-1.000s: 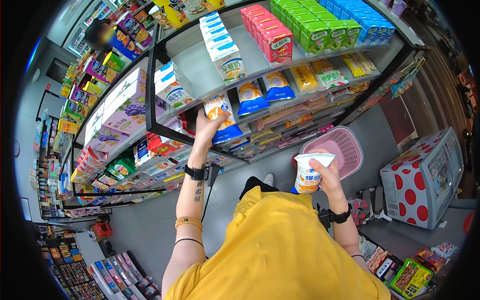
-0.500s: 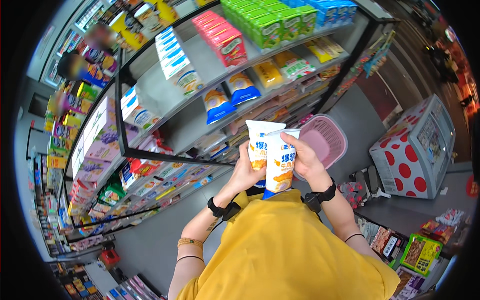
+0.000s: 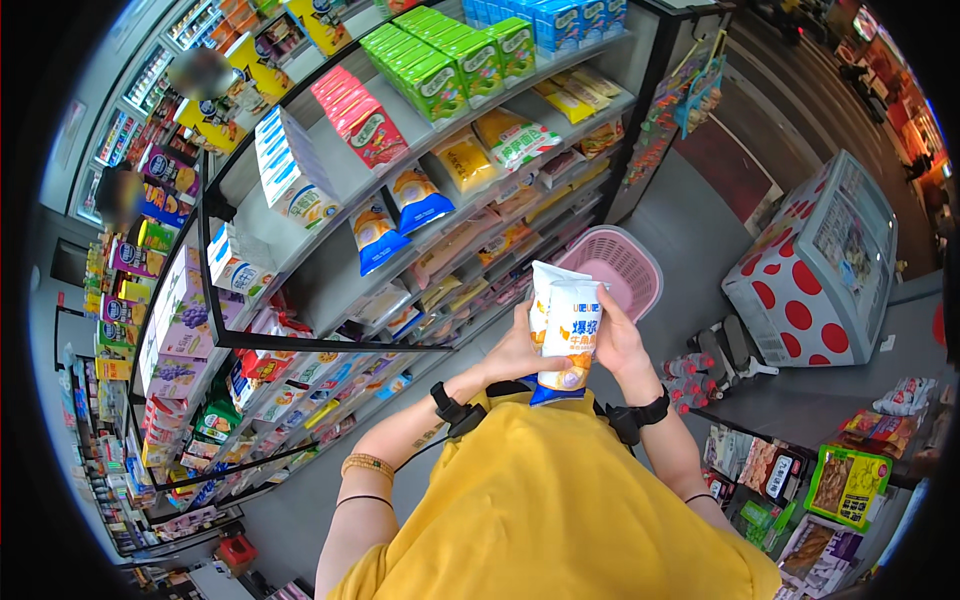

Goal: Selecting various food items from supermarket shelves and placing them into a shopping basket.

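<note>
Close to my chest I hold two white, orange and blue snack bags upright, one partly behind the other. My left hand (image 3: 515,350) is closed around the left side of the rear snack bag (image 3: 542,285), its thumb lying over the lower part of the front snack bag (image 3: 572,318). On the right edge of the front bag my right hand (image 3: 622,345) grips, its fingers behind it and partly hidden. Two similar bags, a left one (image 3: 376,240) and a right one (image 3: 418,200), lie on the shelf beyond my hands.
A grey shelf unit with a black frame (image 3: 330,345) carries green drink cartons (image 3: 435,85), red cartons (image 3: 360,125) and white boxes (image 3: 300,190). Behind my right hand stands a pink basket (image 3: 640,265) on the floor. A red-dotted freezer (image 3: 795,290) is farther right.
The view has shifted, so the shelf appears farther left. My right hand has slid from the front bag's top down its right edge, and the two bags are closer together.
</note>
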A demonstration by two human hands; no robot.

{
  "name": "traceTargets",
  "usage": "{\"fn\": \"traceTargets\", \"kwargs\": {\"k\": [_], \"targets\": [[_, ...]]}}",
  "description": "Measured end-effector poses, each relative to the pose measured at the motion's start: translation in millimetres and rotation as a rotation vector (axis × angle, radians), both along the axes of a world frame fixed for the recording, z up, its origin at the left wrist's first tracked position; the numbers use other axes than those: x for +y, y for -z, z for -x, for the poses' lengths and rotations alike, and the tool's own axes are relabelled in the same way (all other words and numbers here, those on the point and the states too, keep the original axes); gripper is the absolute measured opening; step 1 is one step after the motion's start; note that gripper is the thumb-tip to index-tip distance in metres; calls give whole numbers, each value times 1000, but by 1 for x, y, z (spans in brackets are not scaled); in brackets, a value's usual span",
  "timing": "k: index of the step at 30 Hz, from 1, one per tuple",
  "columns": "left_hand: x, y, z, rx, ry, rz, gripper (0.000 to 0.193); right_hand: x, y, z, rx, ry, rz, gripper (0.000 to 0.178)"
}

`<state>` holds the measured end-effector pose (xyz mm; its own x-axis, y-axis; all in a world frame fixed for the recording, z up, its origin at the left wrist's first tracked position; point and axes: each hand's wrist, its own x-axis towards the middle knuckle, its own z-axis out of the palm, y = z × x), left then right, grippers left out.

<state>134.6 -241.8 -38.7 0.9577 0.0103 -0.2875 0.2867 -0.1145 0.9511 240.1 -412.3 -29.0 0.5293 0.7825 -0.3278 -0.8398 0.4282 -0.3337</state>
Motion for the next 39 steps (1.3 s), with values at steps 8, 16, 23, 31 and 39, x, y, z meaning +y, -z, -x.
{"fn": "traceTargets", "kwargs": {"k": [8, 16, 23, 31, 39], "targets": [[-37, 1, -27, 77, -4, 198, 114, -70, 55, 9, -264, -94, 65, 83], [-29, 31, -7, 39, -37, -463, 67, -93, 111, -11, 87, -148, 60, 64], [62, -20, 27, -270, -531, -875, 29, -94, 262, -50, 283, -126, 356, 53], [172, -30, 35, -203, -918, -1152, 47, -49, 328, -78, 147, 57, 677, 68], [241, -28, 14, -99, -1119, -1220, 69, -59, 331, -61, -176, -324, 961, 86]]}}
